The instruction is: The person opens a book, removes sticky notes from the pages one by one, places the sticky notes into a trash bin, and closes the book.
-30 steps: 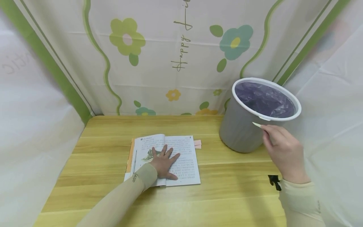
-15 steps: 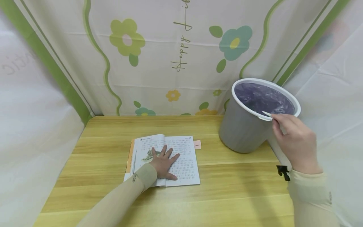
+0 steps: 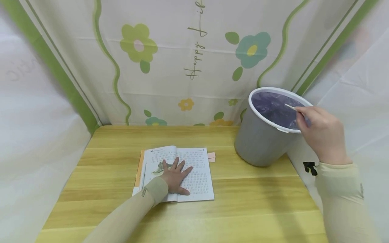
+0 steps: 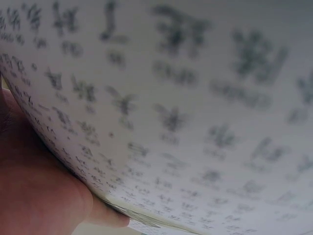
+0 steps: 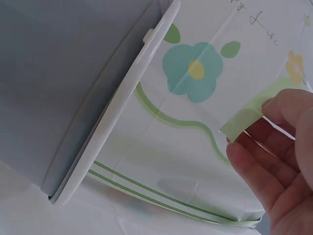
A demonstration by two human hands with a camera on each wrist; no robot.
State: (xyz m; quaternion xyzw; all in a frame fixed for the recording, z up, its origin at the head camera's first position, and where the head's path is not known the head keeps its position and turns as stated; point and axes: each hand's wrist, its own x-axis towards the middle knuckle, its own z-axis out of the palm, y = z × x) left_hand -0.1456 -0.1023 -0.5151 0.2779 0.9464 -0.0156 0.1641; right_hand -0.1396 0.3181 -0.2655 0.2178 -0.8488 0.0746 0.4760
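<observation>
Near far-right counter [image 3: 237, 216] corner, pinching paper slip [image 5: 249, 114] above wastebasket [image 3: 258, 145] with right grip [image 3: 323, 133]; could flutter outside if dropped early.

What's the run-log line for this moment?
left grip: spread on open book | right grip: pinches green strip above bin | strip: not released

Soft, even brightness over table [image 3: 237, 209], pale sheen toward near side; faint shadow across it beside right sleeve [image 3: 343, 202]. Left wrist view dimmer, book page [image 4: 195, 103] blurred close up (biggest characters worst).
</observation>
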